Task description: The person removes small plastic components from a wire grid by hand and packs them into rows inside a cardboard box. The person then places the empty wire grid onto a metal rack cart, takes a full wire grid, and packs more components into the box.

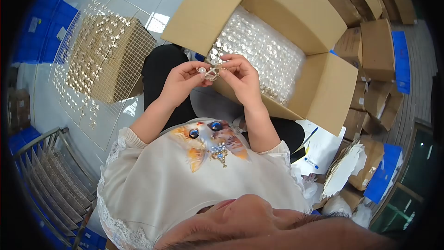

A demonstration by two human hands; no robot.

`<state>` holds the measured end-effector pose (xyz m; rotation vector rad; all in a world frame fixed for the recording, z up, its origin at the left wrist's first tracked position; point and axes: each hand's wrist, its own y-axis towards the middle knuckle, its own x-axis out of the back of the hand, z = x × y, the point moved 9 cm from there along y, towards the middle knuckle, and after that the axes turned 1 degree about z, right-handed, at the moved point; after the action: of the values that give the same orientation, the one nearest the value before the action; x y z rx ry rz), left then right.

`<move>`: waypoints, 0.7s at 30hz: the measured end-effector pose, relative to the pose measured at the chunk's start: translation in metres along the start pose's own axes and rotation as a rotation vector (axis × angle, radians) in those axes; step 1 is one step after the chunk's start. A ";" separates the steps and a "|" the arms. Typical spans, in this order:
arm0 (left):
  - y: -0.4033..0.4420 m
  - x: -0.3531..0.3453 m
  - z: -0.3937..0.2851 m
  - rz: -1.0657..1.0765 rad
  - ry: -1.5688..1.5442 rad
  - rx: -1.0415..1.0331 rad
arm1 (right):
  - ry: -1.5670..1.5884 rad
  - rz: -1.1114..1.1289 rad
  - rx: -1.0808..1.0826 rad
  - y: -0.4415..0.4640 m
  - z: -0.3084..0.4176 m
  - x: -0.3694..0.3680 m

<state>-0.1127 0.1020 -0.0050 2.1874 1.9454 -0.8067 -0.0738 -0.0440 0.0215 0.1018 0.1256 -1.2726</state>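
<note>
Between both hands, in front of the near left corner of an open cardboard box [319, 83], is a small shiny metallic piece [212, 71] with round parts. My left hand [181, 81] pinches its left side between thumb and fingers. On its right side, my right hand [241, 78] holds it with thumb and fingertips. The exact shape of the piece is hard to make out. Inside the box lie rows of similar shiny round pieces [259, 51], with clear plastic over part of them.
At the left, a wire rack [134, 41] bearing many shiny pieces rests over a cardboard box. Papers [319, 143] with pens lie right of my knee. Stacked cartons [377, 41] and blue bins [44, 28] stand around. A metal shelf rack [55, 180] is at lower left.
</note>
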 end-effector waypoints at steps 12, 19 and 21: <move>0.024 -0.032 0.010 0.066 0.157 -0.091 | -0.138 -0.023 -0.114 0.006 0.000 0.038; 0.063 -0.040 0.018 0.122 0.413 -0.110 | -0.182 0.006 -0.238 0.040 -0.028 0.122; 0.072 -0.033 0.020 0.051 0.404 -0.147 | -0.375 0.022 -0.371 0.047 -0.059 0.159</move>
<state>-0.0517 0.0513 -0.0262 2.4407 2.0226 -0.2128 0.0150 -0.1726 -0.0604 -0.4513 0.0349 -1.2062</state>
